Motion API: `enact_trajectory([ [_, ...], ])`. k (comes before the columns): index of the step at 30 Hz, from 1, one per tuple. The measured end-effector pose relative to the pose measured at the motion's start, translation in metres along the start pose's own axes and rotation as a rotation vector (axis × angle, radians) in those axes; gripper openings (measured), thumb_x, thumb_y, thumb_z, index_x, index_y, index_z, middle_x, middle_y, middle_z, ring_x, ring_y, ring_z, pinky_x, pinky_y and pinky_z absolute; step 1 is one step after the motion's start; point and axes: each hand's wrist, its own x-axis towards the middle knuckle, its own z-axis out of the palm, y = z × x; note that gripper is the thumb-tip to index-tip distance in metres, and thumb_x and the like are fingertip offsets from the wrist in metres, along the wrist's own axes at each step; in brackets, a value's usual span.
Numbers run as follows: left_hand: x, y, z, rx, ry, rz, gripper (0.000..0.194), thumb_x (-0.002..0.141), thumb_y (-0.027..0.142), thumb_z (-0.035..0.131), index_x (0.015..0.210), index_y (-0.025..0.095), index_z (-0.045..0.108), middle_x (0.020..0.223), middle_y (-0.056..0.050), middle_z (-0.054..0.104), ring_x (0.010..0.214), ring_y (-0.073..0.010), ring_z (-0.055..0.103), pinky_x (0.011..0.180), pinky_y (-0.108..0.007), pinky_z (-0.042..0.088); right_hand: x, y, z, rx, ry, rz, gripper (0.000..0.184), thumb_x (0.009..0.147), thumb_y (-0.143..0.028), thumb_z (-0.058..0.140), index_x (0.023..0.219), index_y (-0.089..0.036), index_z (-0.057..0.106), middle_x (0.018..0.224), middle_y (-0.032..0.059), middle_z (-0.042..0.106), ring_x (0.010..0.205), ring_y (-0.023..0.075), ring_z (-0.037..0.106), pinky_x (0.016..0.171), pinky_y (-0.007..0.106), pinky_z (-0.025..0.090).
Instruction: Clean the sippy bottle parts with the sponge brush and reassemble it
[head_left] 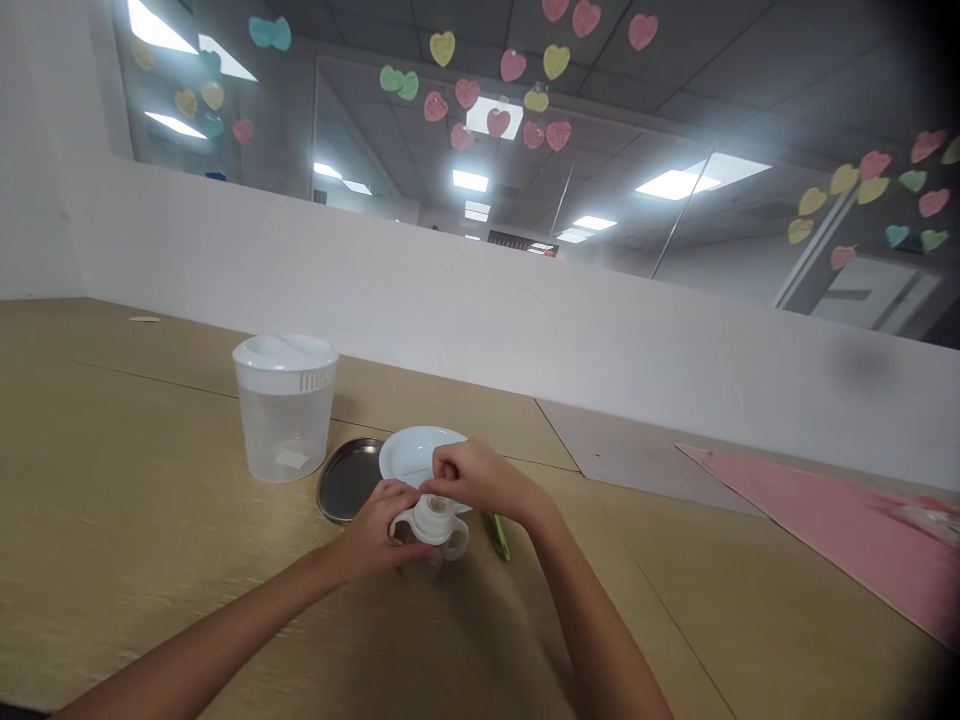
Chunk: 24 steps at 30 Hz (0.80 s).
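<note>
A small clear baby bottle with white handles and a white collar (433,530) stands on the wooden table. My left hand (379,535) is wrapped round its left side, holding it steady. Over the bottle's top, my right hand (480,480) is closed, fingers pinching the top piece of the cap. Just behind the hands lies a white plate (411,452), and a round dark metal lid (349,478) lies flat to its left.
A translucent plastic pitcher with a white lid (285,405) stands at the left. A thin green stick-like item (500,537) lies right of the bottle. A pink mat (840,525) covers the table's right part. A white partition wall (525,320) runs behind.
</note>
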Motion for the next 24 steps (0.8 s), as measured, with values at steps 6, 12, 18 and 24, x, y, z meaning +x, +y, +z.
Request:
enact_trajectory([
  [6,0.001,0.001,-0.001,-0.012,-0.023,0.010,0.053,0.072,0.056,0.064,0.111,0.022,0.057,0.104,-0.006,0.063,0.102,-0.0233,0.052,0.093,-0.037,0.037,0.001,-0.001,-0.001,0.003,0.008,-0.145,0.010,0.074,-0.009,0.060,0.080,-0.017,0.059,0.064,-0.0054,0.050,0.058,0.0077,0.044,0.054,0.020,0.029],
  [12,0.001,0.003,-0.003,0.016,-0.017,0.002,0.052,0.072,0.057,0.063,0.110,0.021,0.058,0.104,-0.007,0.063,0.102,-0.0234,0.052,0.092,-0.036,0.038,-0.006,0.004,-0.011,0.075,-0.003,-0.266,0.026,0.071,-0.002,0.057,0.092,-0.018,0.060,0.082,-0.0006,0.060,0.073,0.0113,0.053,0.064,0.021,0.041],
  [18,0.000,0.000,-0.001,0.010,-0.009,0.014,0.058,0.073,0.056,0.062,0.119,0.021,0.053,0.111,-0.007,0.062,0.105,-0.0239,0.052,0.095,-0.038,0.037,-0.015,0.009,-0.025,0.194,0.157,-0.259,0.014,0.078,-0.015,0.058,0.091,-0.019,0.062,0.088,0.0018,0.063,0.079,0.0132,0.057,0.073,0.026,0.047],
  [24,-0.003,-0.002,0.002,-0.036,-0.008,-0.025,0.080,0.073,0.056,0.062,0.138,0.022,0.030,0.116,-0.009,0.061,0.114,-0.0271,0.048,0.099,-0.042,0.034,-0.021,0.007,-0.032,0.338,0.362,-0.264,0.010,0.079,-0.024,0.062,0.088,-0.019,0.063,0.090,0.0029,0.064,0.080,0.0139,0.058,0.076,0.029,0.048],
])
